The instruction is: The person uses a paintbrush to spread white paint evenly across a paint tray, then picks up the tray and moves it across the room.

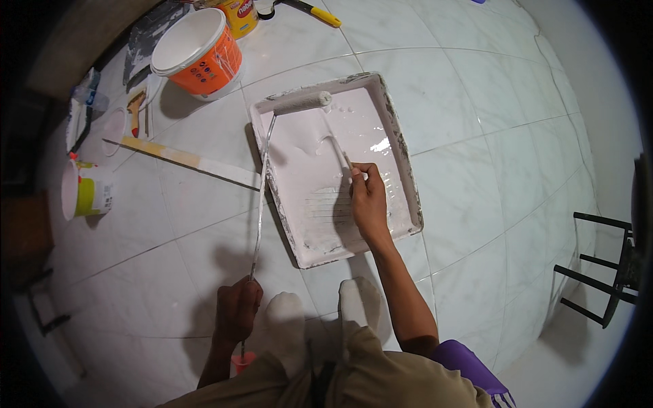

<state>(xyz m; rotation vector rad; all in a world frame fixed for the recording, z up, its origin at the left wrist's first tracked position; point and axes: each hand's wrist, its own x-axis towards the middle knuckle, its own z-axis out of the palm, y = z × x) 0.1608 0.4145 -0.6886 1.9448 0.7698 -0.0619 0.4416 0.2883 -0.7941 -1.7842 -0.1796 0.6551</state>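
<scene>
A paint tray (401, 173) with pale pinkish-white paint lies on the floor before my feet. My left hand (238, 309) is closed round the long paint-smeared rod of a paint roller (303, 102). Its cylinder rests at the tray's far left end, and a red end (243, 362) shows below my fist. Over the tray, my right hand (369, 204) pinches a thin paint-coated stick (342, 153). The stick's far end reaches to the paint; whether it bears bristles I cannot tell.
A white bucket with an orange label (211, 68) stands far left, near a yellow can (239, 17). A long flat wooden strip (194, 160) reaches the tray's left edge. Further left are a paintbrush (136, 109) and a green-and-white tub (88, 194). Black metal legs (598, 272) stand at right.
</scene>
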